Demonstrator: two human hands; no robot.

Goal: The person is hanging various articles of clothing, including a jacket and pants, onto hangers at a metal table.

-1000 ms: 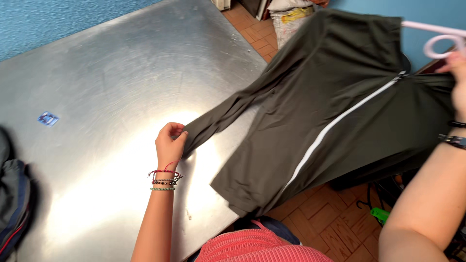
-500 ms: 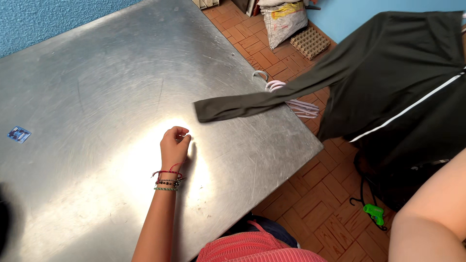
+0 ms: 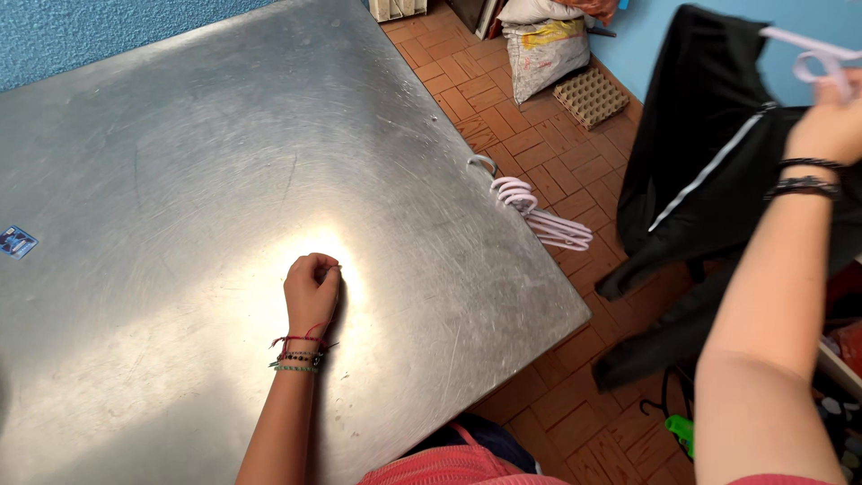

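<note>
My left hand rests as a loose fist on the bare metal table, holding nothing. My right hand is raised at the far right, gripping a pale pink hanger. A dark jacket with a white stripe hangs from that hanger, off the table and over the brick floor, its sleeves dangling down.
Several pale pink hangers hang on a hook at the table's right edge. A small blue sticker lies at the table's left. On the brick floor stand a filled sack and a brown egg tray.
My left hand let go of the jacket sleeve and stayed on the table. My right hand lifted the jacket on its hanger off the table, to the right.
</note>
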